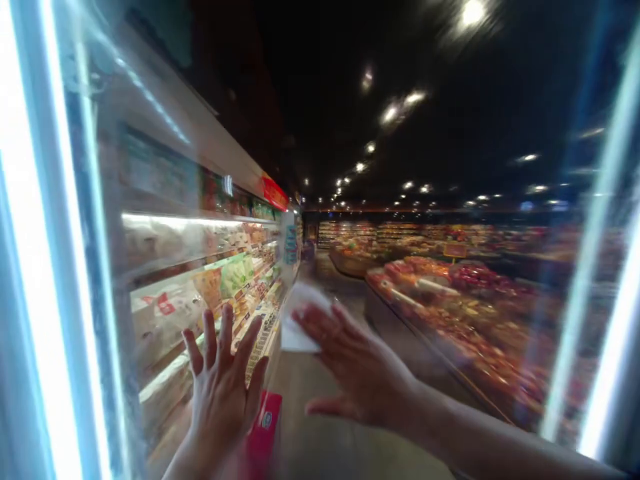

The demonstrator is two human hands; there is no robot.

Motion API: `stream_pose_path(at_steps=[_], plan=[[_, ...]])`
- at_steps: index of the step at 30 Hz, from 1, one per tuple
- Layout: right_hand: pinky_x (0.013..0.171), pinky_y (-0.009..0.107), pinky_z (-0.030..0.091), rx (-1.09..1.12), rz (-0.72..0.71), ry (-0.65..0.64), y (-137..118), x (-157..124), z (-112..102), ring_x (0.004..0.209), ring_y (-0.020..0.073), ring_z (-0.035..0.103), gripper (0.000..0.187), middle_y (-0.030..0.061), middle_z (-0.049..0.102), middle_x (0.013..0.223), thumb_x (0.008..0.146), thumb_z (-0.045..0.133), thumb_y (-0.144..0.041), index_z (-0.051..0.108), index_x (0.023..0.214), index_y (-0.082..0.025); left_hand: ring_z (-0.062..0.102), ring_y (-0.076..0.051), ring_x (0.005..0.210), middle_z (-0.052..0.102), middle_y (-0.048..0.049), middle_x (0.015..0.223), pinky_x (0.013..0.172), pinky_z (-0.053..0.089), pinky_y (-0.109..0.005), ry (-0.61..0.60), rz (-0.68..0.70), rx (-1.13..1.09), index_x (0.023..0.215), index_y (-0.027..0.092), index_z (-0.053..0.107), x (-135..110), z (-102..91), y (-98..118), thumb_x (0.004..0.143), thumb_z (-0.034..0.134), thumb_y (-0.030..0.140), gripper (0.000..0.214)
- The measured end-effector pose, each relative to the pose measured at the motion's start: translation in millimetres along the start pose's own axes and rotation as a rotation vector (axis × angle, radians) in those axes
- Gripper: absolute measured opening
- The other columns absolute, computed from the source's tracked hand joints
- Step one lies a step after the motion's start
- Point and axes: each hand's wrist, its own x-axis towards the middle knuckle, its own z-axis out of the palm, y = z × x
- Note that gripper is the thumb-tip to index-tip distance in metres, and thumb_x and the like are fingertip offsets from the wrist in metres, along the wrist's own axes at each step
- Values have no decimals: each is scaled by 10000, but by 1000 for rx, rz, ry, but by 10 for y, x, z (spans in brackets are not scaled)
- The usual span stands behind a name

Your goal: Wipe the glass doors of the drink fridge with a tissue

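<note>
My left hand point(223, 390) is raised with its fingers spread wide, palm facing away, seemingly flat against a clear glass pane point(345, 280). Nothing is in it. To its right, my right hand point(353, 363) presses a white cloth point(300, 323) under its fingers, also on the pane as it appears. The fingers lie nearly straight and the thumb sticks out to the left. Motion smears the right hand and the cloth, so whether it is cloth or paper towel is unclear.
Bright light tubes point(50, 240) run up the left side, with another tube point(590, 247) at right. Beyond the pane are a refrigerated shelf point(200, 267) of packaged goods, a produce stand point(450, 293) and a floor aisle point(320, 380). A red box-like object point(265, 420) appears low, near my left hand.
</note>
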Motion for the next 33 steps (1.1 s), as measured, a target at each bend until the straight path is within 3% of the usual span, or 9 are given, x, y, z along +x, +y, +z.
stream_pose_path(at_steps=[3, 8, 14, 18, 20, 24, 26, 29, 33], plan=[[1354, 407, 14, -8, -133, -16, -112, 389, 118, 1621, 258, 19, 989, 115, 292, 1694, 883, 403, -860, 525, 1455, -62, -58, -327, 1608, 24, -49, 1746, 1295, -19, -641, 6, -23, 15, 1616, 346, 198, 3, -51, -304, 960, 565, 210, 764], [1339, 528, 88, -120, 92, 67, 160, 1258, 3, 1612, 322, 80, 919, 236, 202, 1693, 986, 365, -728, 383, 1526, 16, -64, -311, 1610, 15, -57, 1747, 1304, -32, -595, 52, -43, -5, 1603, 323, 258, 44, -149, -688, 958, 555, 169, 727], [1351, 462, 150, 16, -209, -36, -88, 1877, 146, 1608, 271, 140, 1050, 139, 230, 1708, 910, 357, -846, 351, 1560, -22, -50, -305, 1611, 66, -65, 1743, 1306, -24, -605, 54, -42, 51, 1622, 304, 188, -68, -186, -1007, 956, 571, 201, 775], [1350, 536, 84, -27, 50, 8, 27, 2195, 78, 1611, 313, 91, 1001, 163, 145, 1719, 938, 451, -760, 251, 1611, -47, -62, -299, 1609, 50, -46, 1744, 1306, -18, -618, 65, -73, 32, 1619, 329, 193, -99, -213, -1166, 959, 578, 228, 771], [1350, 535, 64, -24, 52, 24, -20, 2202, 80, 1613, 326, 69, 1065, 169, 150, 1718, 903, 462, -803, 245, 1613, -39, -80, -303, 1605, 33, -44, 1744, 1308, -27, -612, 74, -73, 30, 1620, 321, 193, -106, -214, -1197, 955, 585, 231, 778], [1352, 466, 64, -3, -249, -50, -165, 1973, 173, 1618, 268, 65, 1050, 112, 193, 1723, 899, 375, -852, 318, 1594, -66, -40, -329, 1609, 32, -69, 1744, 1303, -1, -641, 109, -64, 17, 1631, 306, 143, -137, -196, -1219, 941, 589, 203, 828], [1342, 506, 64, -28, -180, -49, -100, 1876, 159, 1619, 279, 58, 924, 111, 169, 1729, 928, 405, -804, 408, 1562, -131, -10, -337, 1611, 48, -68, 1744, 1297, 14, -661, 115, -78, 7, 1630, 322, 140, -151, -189, -1221, 942, 582, 198, 827], [1310, 606, 81, -47, 59, 17, 18, 1736, 81, 1613, 346, 2, 839, 153, 89, 1736, 921, 460, -784, 519, 1486, -166, -2, -344, 1611, 63, -68, 1745, 1286, 32, -687, 116, -113, -12, 1629, 337, 133, -159, -183, -1170, 953, 563, 210, 812], [1309, 570, 134, 73, -27, -37, -29, 1331, 55, 1616, 331, 23, 867, 163, 149, 1727, 860, 504, -838, 579, 1424, -183, -6, -345, 1611, 43, -94, 1745, 1274, 12, -702, 111, -123, -30, 1634, 323, 90, -147, -161, -934, 971, 526, 221, 800]])
